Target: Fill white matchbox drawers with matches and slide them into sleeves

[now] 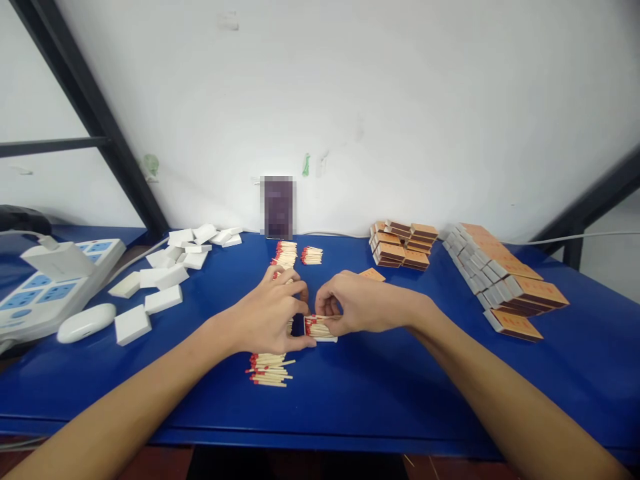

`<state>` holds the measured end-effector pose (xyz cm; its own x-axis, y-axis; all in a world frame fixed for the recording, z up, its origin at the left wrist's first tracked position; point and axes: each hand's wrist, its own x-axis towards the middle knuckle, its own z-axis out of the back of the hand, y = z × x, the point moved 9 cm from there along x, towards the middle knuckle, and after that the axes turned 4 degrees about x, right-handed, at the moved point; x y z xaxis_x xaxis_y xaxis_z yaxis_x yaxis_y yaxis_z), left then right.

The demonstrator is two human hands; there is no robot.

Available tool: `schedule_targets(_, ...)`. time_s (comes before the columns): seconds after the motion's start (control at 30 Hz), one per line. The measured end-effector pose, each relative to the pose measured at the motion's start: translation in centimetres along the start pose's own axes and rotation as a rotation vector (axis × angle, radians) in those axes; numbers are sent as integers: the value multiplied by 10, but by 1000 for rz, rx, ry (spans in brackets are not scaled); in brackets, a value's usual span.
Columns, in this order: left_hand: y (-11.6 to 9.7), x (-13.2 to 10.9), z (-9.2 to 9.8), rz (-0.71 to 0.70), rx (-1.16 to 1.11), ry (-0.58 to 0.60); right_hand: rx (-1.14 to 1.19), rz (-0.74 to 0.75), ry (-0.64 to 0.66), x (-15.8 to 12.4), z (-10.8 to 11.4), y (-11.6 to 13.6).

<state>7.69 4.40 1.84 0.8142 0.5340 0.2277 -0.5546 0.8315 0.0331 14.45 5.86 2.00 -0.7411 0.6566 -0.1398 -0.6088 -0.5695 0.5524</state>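
My left hand (273, 313) and my right hand (357, 303) meet at the middle of the blue table (380, 387). Between them lies a white matchbox tray (320, 330) with red-tipped matches in it. My right hand's fingers pinch the matches at the tray. The fingers of my left hand are curled, thumb pressed at the tray's left end. A loose pile of matches (269, 370) lies just in front of my left hand. More match bundles (295, 255) lie behind my hands. An orange sleeve (373, 274) sits beyond my right hand.
White inner trays (165, 273) are scattered at the left. Stacks of orange matchboxes (404, 244) stand at the back right, with a long row (500, 273) farther right. A power strip (55, 280) and a white mouse (86, 323) lie at the far left. A blurred dark object (278, 207) leans on the wall.
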Motion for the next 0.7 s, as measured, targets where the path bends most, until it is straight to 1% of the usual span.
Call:
schedule_targets(0.13, 0, -1, 0, 3, -26, -4, -85, 15, 9, -1, -6, 8)
schedule_targets(0.27, -2, -1, 0, -5, -36, 1, -195, -1, -5, 1, -11, 8)
schedule_targets(0.37, -2, -1, 0, -8, -39, 3, -216, 23, 14, 3, -15, 9)
schedule_targets(0.43, -2, -1, 1, -12, -37, -2, -190, 46, 23, 2, -15, 11)
schedule_targets(0.5, -2, -1, 1, -14, -31, -4, -136, 49, 3, 0, -10, 12)
schedule_targets(0.57, -1, -1, 0, -11, -24, -4, -91, 28, -46, -2, -1, 10)
schedule_targets(0.63, -1, -1, 0, -10, -20, 0, -96, -20, -119, -3, 9, 2)
schedule_targets(0.7, -2, -1, 0, -11, -15, 4, -161, -91, -188, -2, 15, -11)
